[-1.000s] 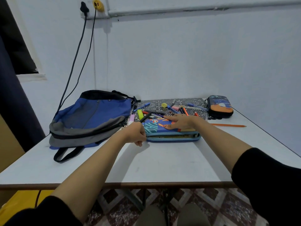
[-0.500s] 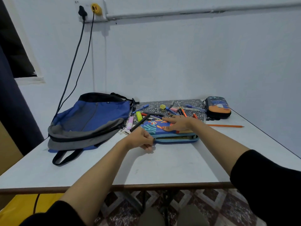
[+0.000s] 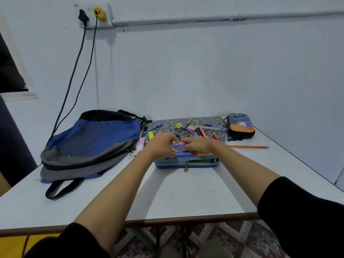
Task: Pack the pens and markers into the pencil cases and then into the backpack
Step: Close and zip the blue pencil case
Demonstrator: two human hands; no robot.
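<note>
Two-handed: pressing right hand (image 3: pixel 195 144) flat, fingers straight, onto blue rigid zip-round pencil case (image 3: pixel 186 162) lying mid white laminate table (image 3: pixel 186 198), near slumped blue-grey fabric backpack (image 3: pixel 93 144). Curling left hand (image 3: pixel 162 144) over lid, pinching or not, cannot tell. Judging case light, stiff, overfull; gripping by long edges. Facing plain white wall (image 3: pixel 204 71).

You work in cool, rather dim overhead light: the wall socket (image 3: pixel 95 15) throws its shadow downward, and soft shadows lie on the white table (image 3: pixel 186 198) beside your forearms (image 3: pixel 121 183). Your left hand (image 3: pixel 162 144) is slightly blurred. The wide lens bends the conduit (image 3: pixel 223 17) and the table's edges.
</note>
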